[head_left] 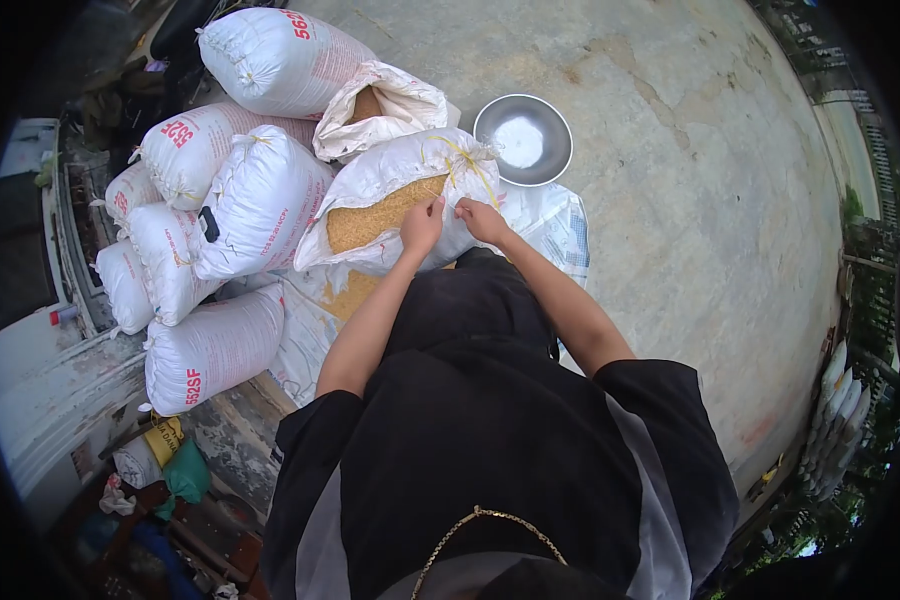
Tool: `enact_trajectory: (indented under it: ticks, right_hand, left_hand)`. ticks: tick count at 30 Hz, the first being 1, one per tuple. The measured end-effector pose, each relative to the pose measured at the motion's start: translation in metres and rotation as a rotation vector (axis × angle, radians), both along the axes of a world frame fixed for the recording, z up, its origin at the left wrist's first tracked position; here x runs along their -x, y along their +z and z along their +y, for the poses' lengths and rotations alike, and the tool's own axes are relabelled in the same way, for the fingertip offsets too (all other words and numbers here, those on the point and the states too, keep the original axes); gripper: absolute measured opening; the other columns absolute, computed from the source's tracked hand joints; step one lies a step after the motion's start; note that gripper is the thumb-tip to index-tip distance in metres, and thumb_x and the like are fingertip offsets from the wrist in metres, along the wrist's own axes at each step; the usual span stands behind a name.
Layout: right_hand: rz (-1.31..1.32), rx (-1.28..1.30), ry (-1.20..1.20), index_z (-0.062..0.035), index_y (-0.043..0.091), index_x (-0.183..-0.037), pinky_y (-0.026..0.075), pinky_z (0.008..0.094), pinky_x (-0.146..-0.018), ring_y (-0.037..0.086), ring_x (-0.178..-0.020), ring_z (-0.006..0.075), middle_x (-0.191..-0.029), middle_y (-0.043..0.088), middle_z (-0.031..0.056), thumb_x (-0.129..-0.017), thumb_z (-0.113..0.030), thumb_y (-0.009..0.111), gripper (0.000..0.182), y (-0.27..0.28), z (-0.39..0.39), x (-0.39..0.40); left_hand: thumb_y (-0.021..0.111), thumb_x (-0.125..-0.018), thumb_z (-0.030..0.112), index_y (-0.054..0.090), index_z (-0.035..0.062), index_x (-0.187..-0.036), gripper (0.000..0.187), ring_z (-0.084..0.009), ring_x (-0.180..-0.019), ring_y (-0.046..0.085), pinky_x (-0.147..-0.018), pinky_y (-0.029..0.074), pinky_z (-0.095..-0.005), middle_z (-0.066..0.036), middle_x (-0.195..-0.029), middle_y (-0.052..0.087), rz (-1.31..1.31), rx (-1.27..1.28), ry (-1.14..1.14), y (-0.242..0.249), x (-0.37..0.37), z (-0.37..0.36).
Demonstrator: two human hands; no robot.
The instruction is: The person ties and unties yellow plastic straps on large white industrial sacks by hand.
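In front of me lies an open white woven sack [365, 180] filled with golden grain [380, 215], which looks like unhusked rice. A thin yellow string [457, 158] lies across the sack's right part. My left hand [423, 226] is closed in a pinch at the right edge of the grain, on a strand of the string. Just to its right, my right hand [481, 221] also pinches, thumb and fingers together at the string's lower end. A small gap separates the hands. The strand between the fingertips is very thin and partly hidden.
A metal basin [523, 140] stands beyond the sack. Another open sack [395, 112] holds brown contents. Several tied white sacks [270, 200] are piled at the left. A plastic sheet [567, 228] and spilled grain [348, 296] lie below, on the concrete floor [690, 250].
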State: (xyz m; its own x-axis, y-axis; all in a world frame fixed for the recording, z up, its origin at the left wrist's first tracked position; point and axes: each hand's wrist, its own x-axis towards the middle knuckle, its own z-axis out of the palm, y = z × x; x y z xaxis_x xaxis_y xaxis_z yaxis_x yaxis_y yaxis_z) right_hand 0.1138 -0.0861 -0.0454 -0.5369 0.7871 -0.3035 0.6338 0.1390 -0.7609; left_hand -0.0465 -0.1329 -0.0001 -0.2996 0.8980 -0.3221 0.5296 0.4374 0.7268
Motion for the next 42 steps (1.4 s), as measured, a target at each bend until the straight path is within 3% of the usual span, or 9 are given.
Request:
enact_trajectory:
  ticks: [3,6,8,13,16,18,33,38,42]
  right_hand:
    - [0.192,0.061,-0.028,-0.0075,0.06,-0.098,0.047,0.0426,-0.079,0.062,-0.091,0.0366,-0.093,0.066,0.0182,-0.093,-0.022,0.048,0.019,-0.008,0.003,0.012]
    - [0.069,0.055,-0.003,-0.0068,0.06,-0.099,0.047,0.0438,-0.08,0.062,-0.091,0.0373,-0.094,0.066,0.0186,-0.093,-0.024,0.049,0.021,-0.001,0.005,0.013]
    - [0.033,0.036,0.023,-0.0071,0.06,-0.099,0.047,0.0446,-0.08,0.062,-0.091,0.0378,-0.094,0.066,0.0188,-0.093,-0.025,0.049,0.022,0.003,0.008,0.011]
    - [-0.218,0.161,0.092,-0.007,0.061,-0.101,0.048,0.0472,-0.08,0.063,-0.09,0.0391,-0.096,0.066,0.019,-0.092,-0.026,0.054,0.023,0.045,0.003,0.005]
    - [-0.258,-0.125,-0.074,-0.0057,0.061,-0.101,0.047,0.0456,-0.078,0.062,-0.09,0.0354,-0.096,0.065,0.0165,-0.089,-0.024,0.057,0.022,0.068,-0.013,0.004]
    - [-0.055,-0.678,-0.147,-0.0046,0.061,-0.1,0.045,0.042,-0.076,0.058,-0.092,0.0296,-0.094,0.061,0.0125,-0.085,-0.019,0.061,0.021,0.082,-0.014,0.011]
    - [-0.449,-0.409,0.228,-0.0062,0.066,-0.09,0.049,0.0403,-0.077,0.059,-0.098,0.0261,-0.098,0.059,0.0106,-0.075,-0.016,0.064,0.018,0.054,0.01,0.055]
    - [-0.33,-0.418,0.139,-0.0065,0.062,-0.091,0.049,0.0414,-0.078,0.061,-0.097,0.0274,-0.095,0.064,0.0117,-0.075,-0.015,0.063,0.017,0.051,0.013,0.07]
    - [-0.333,-0.274,0.078,-0.0037,0.06,-0.087,0.048,0.044,-0.079,0.061,-0.093,0.0321,-0.085,0.065,0.0156,-0.081,-0.015,0.06,0.013,0.049,0.014,0.075]
  left_hand:
    - [0.059,-0.088,0.035,0.067,0.0013,-0.085,0.034,-0.0359,-0.072,0.064,-0.066,0.048,-0.0444,-0.018,-0.073,0.066,0.088,-0.02,0.177,-0.033,0.002,0.006]
    - [0.061,-0.089,0.028,0.067,-0.0014,-0.08,0.032,-0.024,-0.061,0.063,-0.058,0.047,-0.0386,-0.015,-0.069,0.065,-0.018,0.029,0.19,-0.045,0.0,0.017]
    - [0.06,-0.09,0.02,0.066,-0.0018,-0.079,0.026,-0.0177,-0.055,0.059,-0.049,0.046,-0.0317,-0.011,-0.07,0.065,-0.537,0.16,0.43,-0.056,0.0,0.026]
    - [0.06,-0.091,0.017,0.063,-0.0004,-0.075,0.023,-0.014,-0.048,0.055,-0.041,0.043,-0.0259,-0.008,-0.066,0.063,-0.805,0.309,0.568,-0.056,0.007,0.034]
    - [0.061,-0.091,0.018,0.062,-0.0001,-0.072,0.026,-0.0137,-0.044,0.053,-0.039,0.042,-0.0263,-0.008,-0.061,0.062,-0.849,0.331,0.58,-0.054,0.004,0.03]
    - [0.062,-0.091,0.019,0.062,0.0,-0.073,0.026,-0.0135,-0.043,0.053,-0.038,0.042,-0.0264,-0.008,-0.061,0.062,-0.833,0.333,0.574,-0.045,0.0,0.027]
    - [0.065,-0.088,0.021,0.064,-0.0006,-0.075,0.026,-0.0148,-0.044,0.058,-0.037,0.041,-0.0271,-0.01,-0.064,0.065,-0.853,0.282,0.538,-0.04,0.01,0.022]
    - [0.07,-0.083,0.042,0.058,0.0025,-0.082,0.041,-0.0148,-0.046,0.058,-0.038,0.043,-0.0269,-0.009,-0.064,0.063,-0.917,0.276,0.925,-0.015,0.02,0.031]
    - [0.069,-0.085,0.038,0.056,0.002,-0.082,0.038,-0.0137,-0.047,0.056,-0.039,0.044,-0.0266,-0.009,-0.065,0.062,-0.88,0.192,1.001,-0.04,0.024,0.031]
